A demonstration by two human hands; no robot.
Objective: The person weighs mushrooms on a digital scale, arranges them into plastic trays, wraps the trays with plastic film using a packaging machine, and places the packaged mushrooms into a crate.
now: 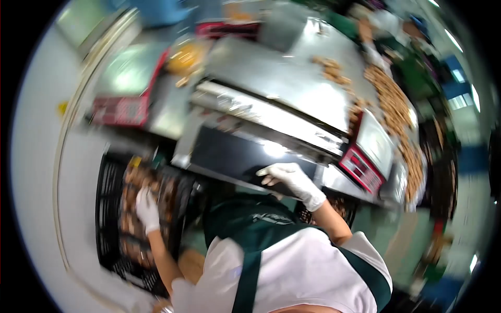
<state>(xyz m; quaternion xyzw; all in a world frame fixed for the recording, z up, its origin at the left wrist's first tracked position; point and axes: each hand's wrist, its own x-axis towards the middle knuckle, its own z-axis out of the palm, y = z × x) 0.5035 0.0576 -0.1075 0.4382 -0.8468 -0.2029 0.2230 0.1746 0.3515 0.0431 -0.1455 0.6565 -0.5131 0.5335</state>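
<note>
My left hand [147, 209], in a white glove, reaches down into a black plastic crate [107, 208] at the left. It rests on or just above several clear packs with brown contents [130, 219]. Motion blur hides whether its fingertips grip a pack. My right hand [292, 182], also white-gloved, is over the dark front plate [224, 151] of a long metal machine that looks like a bag sealer [266, 112]. Its fingers are loosely bent and apart, with nothing visible between them.
A red-framed scale [365, 156] stands right of the machine, another scale [122, 107] at the left. Brown finger-sized pieces [389, 99] lie heaped along the metal table [261, 62]. A gloved co-worker's hand [376, 57] is at the far right. A yellow item [185, 57] sits behind.
</note>
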